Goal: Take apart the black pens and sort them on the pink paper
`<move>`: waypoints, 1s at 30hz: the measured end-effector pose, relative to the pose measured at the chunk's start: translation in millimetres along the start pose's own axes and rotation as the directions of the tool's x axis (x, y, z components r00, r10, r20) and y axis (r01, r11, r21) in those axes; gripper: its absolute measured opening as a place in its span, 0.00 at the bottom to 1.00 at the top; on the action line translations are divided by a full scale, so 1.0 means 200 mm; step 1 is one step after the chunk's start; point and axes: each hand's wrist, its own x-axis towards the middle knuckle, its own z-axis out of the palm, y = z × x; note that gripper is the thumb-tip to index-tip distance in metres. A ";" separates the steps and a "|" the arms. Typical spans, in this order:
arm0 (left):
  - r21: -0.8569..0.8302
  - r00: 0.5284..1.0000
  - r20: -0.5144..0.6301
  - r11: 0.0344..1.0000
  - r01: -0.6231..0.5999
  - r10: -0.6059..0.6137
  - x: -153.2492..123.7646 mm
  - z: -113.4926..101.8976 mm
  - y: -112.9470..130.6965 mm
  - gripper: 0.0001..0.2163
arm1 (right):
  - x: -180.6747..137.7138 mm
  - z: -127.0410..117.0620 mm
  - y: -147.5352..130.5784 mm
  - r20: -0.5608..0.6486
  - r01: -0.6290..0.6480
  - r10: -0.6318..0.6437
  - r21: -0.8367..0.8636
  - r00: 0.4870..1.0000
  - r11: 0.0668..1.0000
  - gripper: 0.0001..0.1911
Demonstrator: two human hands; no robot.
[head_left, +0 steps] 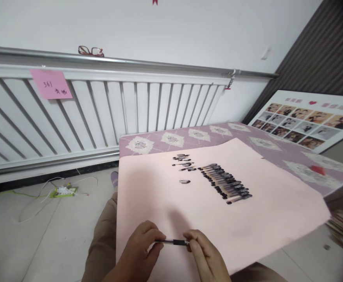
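A slim pen (177, 242) with a black grip is stretched level between my two hands, just above the pink sheet (265, 219). My left hand (143, 248) pinches its left end between thumb and fingers. At the other end, my right hand (203, 252) closes its fingertips around the tip; whether a cap sits there is hidden. Beyond my hands, a row of pens (224, 182) lies side by side on the sheet. Left of that row is a small group of pen caps (185, 162), with a single cap (184, 181) lying apart, nearer to me.
The sheet covers a table with a purple patterned cloth (199, 134). Behind stands a white radiator (101, 113) with glasses (91, 51) on its pipe and a pink note (51, 84). A photo board (303, 119) leans at right. A power strip (64, 191) lies on the floor.
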 end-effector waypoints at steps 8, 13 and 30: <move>0.018 1.000 0.004 1.000 0.005 -0.005 0.01 0.00 0.01 0.09 | 0.00 0.02 0.02 0.007 0.001 -0.001 -0.066 1.000 0.998 0.16; 0.020 1.000 0.000 1.000 0.019 -0.019 0.00 0.00 0.00 0.09 | 0.00 0.01 0.01 0.015 0.036 -0.035 -0.069 0.999 0.997 0.13; 0.049 1.000 0.010 0.999 0.018 -0.018 0.01 0.00 0.00 0.09 | 0.01 0.02 0.01 0.098 0.024 -0.016 -0.084 0.995 0.996 0.12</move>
